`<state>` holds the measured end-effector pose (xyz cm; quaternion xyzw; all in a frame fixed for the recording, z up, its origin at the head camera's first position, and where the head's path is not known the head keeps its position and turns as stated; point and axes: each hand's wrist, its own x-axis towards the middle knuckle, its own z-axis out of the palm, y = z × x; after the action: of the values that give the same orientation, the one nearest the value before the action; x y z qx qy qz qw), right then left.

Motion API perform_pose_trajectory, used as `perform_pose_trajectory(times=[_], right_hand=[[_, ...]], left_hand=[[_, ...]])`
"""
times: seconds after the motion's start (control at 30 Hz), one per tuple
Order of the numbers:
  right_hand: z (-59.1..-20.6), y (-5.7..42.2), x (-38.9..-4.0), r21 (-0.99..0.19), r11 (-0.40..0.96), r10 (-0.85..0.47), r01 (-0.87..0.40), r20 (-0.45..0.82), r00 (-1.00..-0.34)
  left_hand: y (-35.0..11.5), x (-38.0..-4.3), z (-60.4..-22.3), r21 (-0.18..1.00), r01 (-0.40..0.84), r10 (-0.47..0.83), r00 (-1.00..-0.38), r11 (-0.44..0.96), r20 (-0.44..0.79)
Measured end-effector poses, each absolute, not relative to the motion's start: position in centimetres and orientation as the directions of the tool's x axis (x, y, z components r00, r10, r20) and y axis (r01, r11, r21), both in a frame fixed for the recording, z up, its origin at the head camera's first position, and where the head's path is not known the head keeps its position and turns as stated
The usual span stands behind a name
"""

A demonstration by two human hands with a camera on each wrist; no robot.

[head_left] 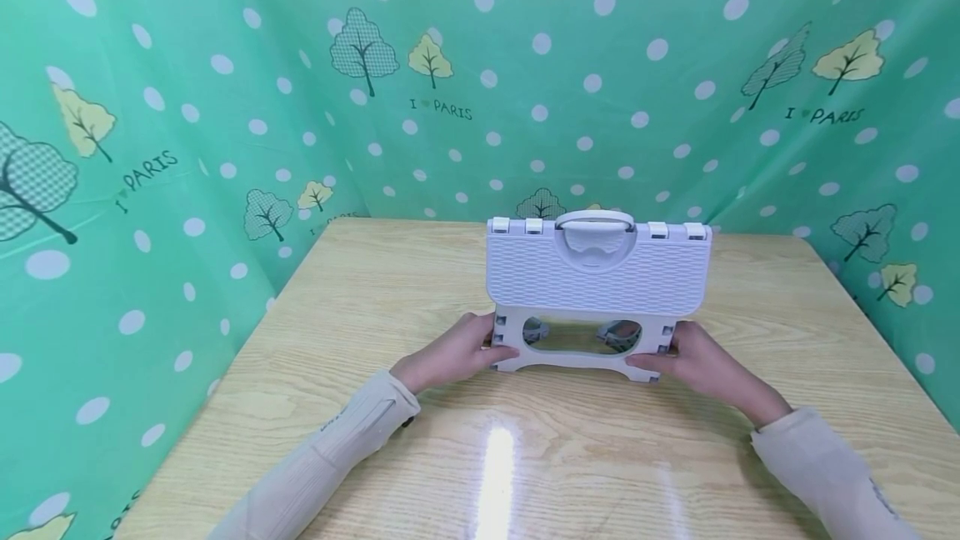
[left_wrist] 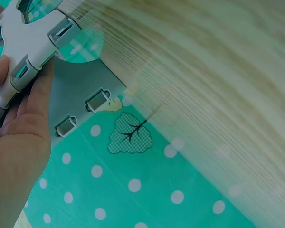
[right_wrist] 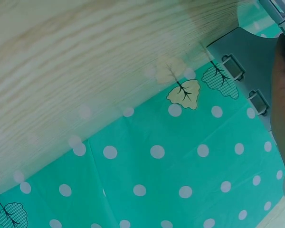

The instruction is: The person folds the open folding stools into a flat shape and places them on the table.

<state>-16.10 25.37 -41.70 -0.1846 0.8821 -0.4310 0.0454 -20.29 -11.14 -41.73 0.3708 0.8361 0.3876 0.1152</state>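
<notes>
A pale lavender plastic folding step stool [head_left: 600, 286] stands partly unfolded on the table, its textured top panel tilted up toward the head camera. The carrying handle [head_left: 596, 217] sits along the upper edge. Below the panel, a leg frame [head_left: 581, 363] with an oval cut-out faces me. My left hand [head_left: 461, 350] grips this frame at its left side, thumb in front and fingers behind. On the opposite side, my right hand [head_left: 697, 361] holds the frame in the same way. Past the left fingers, the left wrist view shows a grey panel [left_wrist: 76, 78] with rectangular hinge slots.
The wood-grain table [head_left: 375, 290] extends on both sides of the stool and reflects a bright light strip near the front. A green polka-dot cloth [head_left: 450, 48] with tree prints hangs behind and along both sides of the table.
</notes>
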Motion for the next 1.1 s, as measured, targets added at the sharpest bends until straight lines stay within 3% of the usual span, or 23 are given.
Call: perform_pose_trajectory(times=[1.1], right_hand=[[-41.71, 25.37, -16.14, -0.786, 0.533, -0.387, -0.314, 0.104, -0.916]], left_hand=[[-11.24, -20.46, -42.0, 0.762, 0.506, 0.718, -0.692, 0.405, 0.078]])
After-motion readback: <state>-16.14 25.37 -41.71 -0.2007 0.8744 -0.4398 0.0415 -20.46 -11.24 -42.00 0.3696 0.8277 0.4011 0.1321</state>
